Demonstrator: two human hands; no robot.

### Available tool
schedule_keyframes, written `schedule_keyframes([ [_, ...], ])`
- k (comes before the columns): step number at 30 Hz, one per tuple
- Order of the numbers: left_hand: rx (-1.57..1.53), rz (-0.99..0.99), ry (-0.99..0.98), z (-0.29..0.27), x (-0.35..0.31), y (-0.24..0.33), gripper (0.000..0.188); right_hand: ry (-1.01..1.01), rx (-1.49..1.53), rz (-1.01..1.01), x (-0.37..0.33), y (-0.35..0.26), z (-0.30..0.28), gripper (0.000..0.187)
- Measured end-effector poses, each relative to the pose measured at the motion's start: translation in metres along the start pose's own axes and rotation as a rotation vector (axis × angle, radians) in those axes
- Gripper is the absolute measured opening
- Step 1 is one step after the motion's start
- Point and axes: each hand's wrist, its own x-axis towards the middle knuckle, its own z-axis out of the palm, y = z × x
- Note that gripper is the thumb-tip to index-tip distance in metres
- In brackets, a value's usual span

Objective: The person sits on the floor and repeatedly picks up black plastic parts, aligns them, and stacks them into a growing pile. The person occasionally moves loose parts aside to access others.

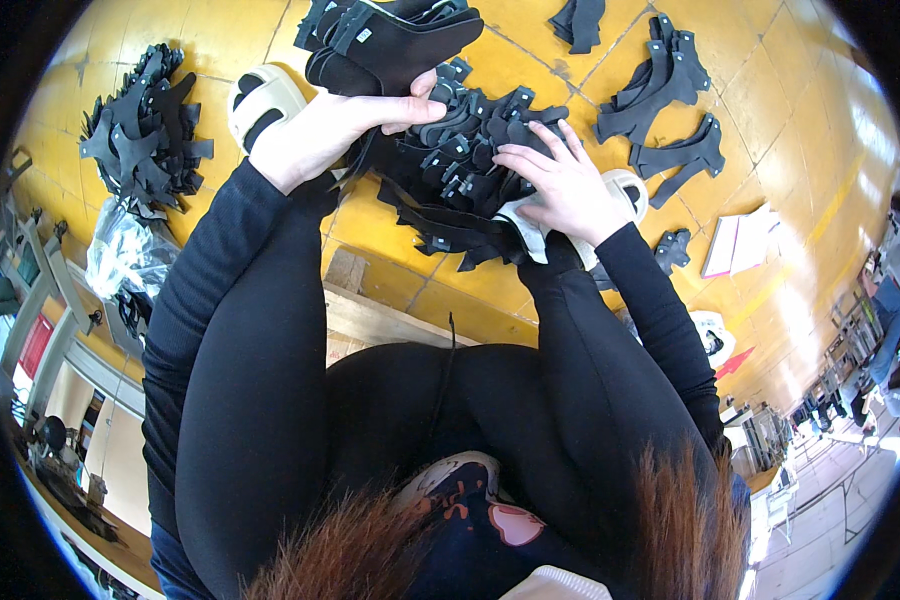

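Left hand (315, 130): gripping a stack of black cut pieces (395, 55). Right hand (580, 195): open, fingers loosely spread on a heap of black pieces (460, 150), between cream slides (282, 92). Yellow tiled floor (760, 110); second pile (140, 145), left.

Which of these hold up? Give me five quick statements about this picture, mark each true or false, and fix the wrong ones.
1. The left hand grips a stack of black pieces. True.
2. The right hand is also lifting a stack. False: its fingers are spread at the right side of the middle pile.
3. The floor is blue. False: it is yellow.
4. A clear plastic bag lies on the left side of the picture. True.
5. The sandal beside the left hand is red. False: it is cream.
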Motion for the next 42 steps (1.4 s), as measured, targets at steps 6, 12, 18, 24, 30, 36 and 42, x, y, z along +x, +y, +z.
schedule_keyframes([
  [6, -0.001, -0.033, -0.008, -0.001, 0.000, 0.000, 0.025, 0.059, -0.182, 0.208, 0.001, -0.020, 0.003, 0.064],
  [12, 0.001, -0.032, -0.009, 0.002, 0.001, 0.002, 0.015, 0.149, -0.313, 0.324, -0.005, -0.024, 0.008, 0.030],
  [18, -0.001, -0.056, -0.015, 0.005, 0.003, 0.003, 0.017, 0.156, 0.092, 0.380, -0.003, 0.001, 0.014, 0.043],
  [24, -0.019, -0.048, -0.015, 0.007, 0.005, 0.003, 0.018, 0.071, 0.561, 0.663, -0.012, 0.022, 0.009, 0.090],
  [30, 0.017, -0.130, -0.027, 0.007, 0.008, 0.002, 0.018, 0.009, 0.573, 0.700, -0.033, 0.021, 0.007, 0.087],
  [36, 0.016, -0.147, -0.032, 0.011, 0.010, 0.005, 0.019, -0.101, 0.424, 0.673, -0.039, 0.023, 0.002, 0.064],
  [42, -0.022, -0.090, -0.067, 0.014, 0.012, 0.010, 0.020, 0.085, 0.295, 0.417, -0.050, 0.011, 0.022, 0.069],
])
